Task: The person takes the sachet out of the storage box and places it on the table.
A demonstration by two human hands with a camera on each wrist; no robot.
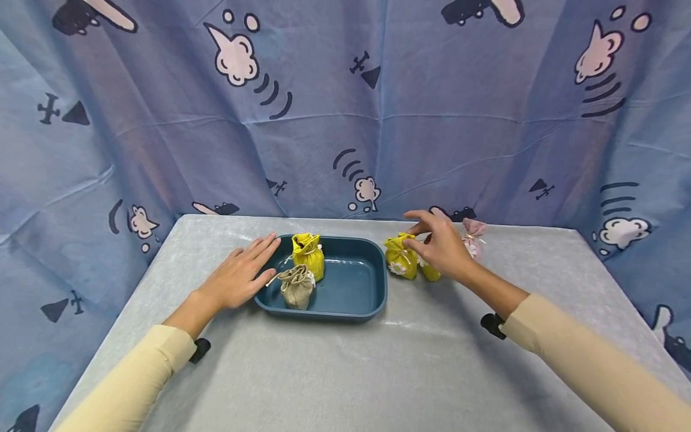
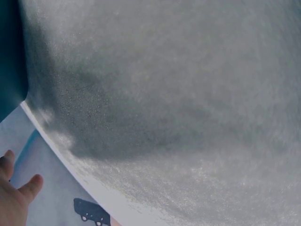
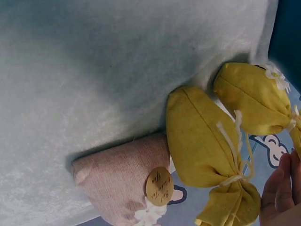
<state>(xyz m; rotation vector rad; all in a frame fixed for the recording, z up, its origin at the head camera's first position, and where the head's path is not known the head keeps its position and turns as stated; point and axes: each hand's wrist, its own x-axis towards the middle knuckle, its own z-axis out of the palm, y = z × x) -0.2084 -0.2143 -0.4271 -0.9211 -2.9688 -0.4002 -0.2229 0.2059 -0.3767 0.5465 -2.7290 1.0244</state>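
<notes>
tray (image 1: 348, 285): dark teal-blue, rounded corners, low walls; sits toward the far side of the bench (image 1: 432, 372), between the two hands.
tray load: inner yellow pouch (image 1: 310, 264) and beige pouch (image 1: 297, 293), both upright in the left half, close together; beige one nearer the wearer. white trim shows on each.
right hand (image 1: 439, 247): reaches over the bench to the right of the tray; fingers pinch the gathered top of a yellow pouch.
pinched pouch (image 1: 401, 259): yellow, white flower on the front, cord at the neck; upright, just beside the tray's right end, outside it. whether it touches the tray wall, cannot tell.
left hand (image 1: 240, 273): fingers straight and spread, holding nothing, laid at the tray's left rim. left wrist view catches only part of them, at the lower corner.
second yellow pouch (image 3: 202, 136): just right of the pinched one, partly hidden by the right hand in the head view; pale cord tied round its neck in the right wrist view.
pink pouch (image 3: 124, 174): farthest right of the row, next to the second yellow one; round brown tag (image 3: 160, 186), print too small to read, and white flower (image 3: 150, 214).
backdrop: blue-purple curtain (image 1: 318, 138) behind the bench, printed with cloud shapes.
sleeves: cream (image 1: 594, 354), on both arms.
</notes>
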